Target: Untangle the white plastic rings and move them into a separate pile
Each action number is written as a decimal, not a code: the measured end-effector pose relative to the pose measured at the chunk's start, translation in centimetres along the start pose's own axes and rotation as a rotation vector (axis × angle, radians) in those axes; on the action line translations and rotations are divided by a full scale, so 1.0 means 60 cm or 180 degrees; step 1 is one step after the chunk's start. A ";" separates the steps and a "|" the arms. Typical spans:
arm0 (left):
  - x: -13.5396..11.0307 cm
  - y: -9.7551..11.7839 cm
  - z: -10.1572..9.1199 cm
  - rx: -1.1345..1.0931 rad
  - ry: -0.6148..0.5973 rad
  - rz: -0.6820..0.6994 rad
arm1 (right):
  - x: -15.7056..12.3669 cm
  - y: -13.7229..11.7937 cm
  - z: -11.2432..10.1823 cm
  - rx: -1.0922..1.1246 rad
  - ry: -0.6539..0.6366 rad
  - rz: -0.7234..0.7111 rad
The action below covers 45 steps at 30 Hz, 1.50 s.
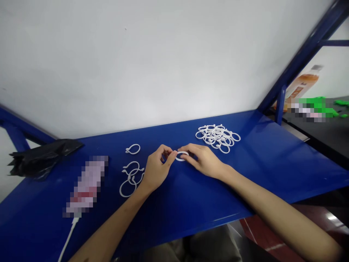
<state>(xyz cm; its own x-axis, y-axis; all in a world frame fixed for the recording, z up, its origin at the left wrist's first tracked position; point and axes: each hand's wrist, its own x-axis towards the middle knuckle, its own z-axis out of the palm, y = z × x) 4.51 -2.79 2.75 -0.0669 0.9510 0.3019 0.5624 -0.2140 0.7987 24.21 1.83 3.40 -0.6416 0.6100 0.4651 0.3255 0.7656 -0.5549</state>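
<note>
Both hands meet over the middle of the blue table (pixel 245 182). My left hand (pixel 156 167) and my right hand (pixel 203 158) pinch one white plastic ring (pixel 181 155) between their fingertips, just above the tabletop. A pile of several white rings (pixel 218 137) lies behind my right hand. To the left of my left hand lie a few linked white rings (pixel 131 178), and a single ring (pixel 133 149) sits farther back.
A black plastic bag (pixel 40 158) lies at the table's left end. A blurred-out object (pixel 87 185) with a white cable (pixel 68 238) rests at the front left. A white wall stands behind the table. Blue frame posts (pixel 300 58) rise at the right, with green items (pixel 324 105) beyond.
</note>
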 end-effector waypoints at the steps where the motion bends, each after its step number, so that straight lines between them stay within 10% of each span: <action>1: 0.000 -0.001 0.000 -0.0112 -0.0051 0.0011 | 0.000 0.000 0.000 0.0050 0.0014 -0.0025; 24: -0.006 -0.015 -0.001 0.0061 -0.0123 0.0874 | -0.009 -0.016 0.016 -0.0525 -0.0366 -0.0701; 35: 0.038 -0.070 -0.063 0.3406 0.0048 -0.0293 | -0.006 0.109 -0.081 -0.2122 0.0295 0.1188; 45: 0.025 -0.066 -0.040 0.2644 -0.0430 0.0812 | -0.012 0.134 -0.100 -0.2178 0.0755 0.1746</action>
<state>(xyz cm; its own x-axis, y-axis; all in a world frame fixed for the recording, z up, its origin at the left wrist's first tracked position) 0.20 -1.02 1.31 0.2112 0.9258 0.3134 0.9683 -0.2420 0.0624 31.46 8.78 2.73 -0.1398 0.8928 0.4283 0.9332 0.2635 -0.2445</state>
